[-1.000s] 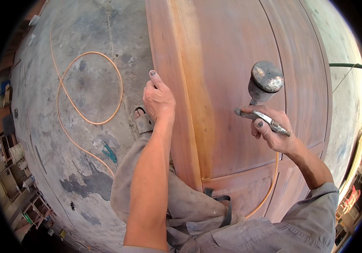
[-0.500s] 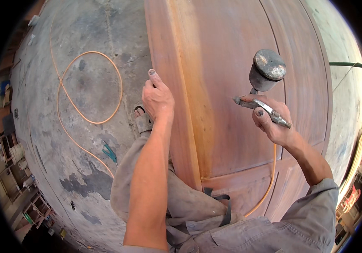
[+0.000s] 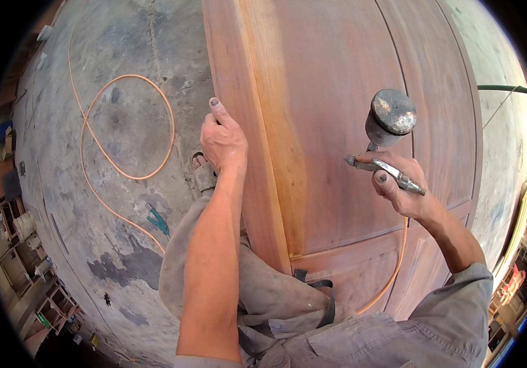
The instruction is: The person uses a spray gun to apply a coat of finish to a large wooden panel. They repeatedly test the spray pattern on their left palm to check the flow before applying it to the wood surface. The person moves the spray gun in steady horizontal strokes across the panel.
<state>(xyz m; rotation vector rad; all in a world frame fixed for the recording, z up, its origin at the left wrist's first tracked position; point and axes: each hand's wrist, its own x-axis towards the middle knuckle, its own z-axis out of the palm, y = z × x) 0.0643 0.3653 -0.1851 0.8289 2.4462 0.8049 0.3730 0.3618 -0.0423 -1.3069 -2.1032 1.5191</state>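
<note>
My right hand [image 3: 407, 184] is wrapped round a metal spray gun [image 3: 389, 167], with the thumb along its near side. The gun's nozzle points left, over a reddish-brown wooden panel [image 3: 349, 208]. On top of the gun stands a dark, paint-stained cup [image 3: 392, 116] with a round lid. An orange air hose [image 3: 398, 264] runs down from below this hand. My left hand [image 3: 223, 142] is closed, thumb stretched out, beside the panel's left edge. Its curled fingers face away, so anything inside them is hidden. A paler yellow-brown strip runs along the panel's left part.
Orange hose [image 3: 171, 132] lies in a loop on the stained concrete floor [image 3: 116, 214] at left. A small green tool [image 3: 158, 221] rests near my knee. My sandalled foot [image 3: 203, 175] is beside the panel. Shelves and clutter [image 3: 24, 224] line the far left.
The spray gun and my right hand have come slightly nearer to me and to the right over the panel. My left hand stays closed, almost in the same place.
</note>
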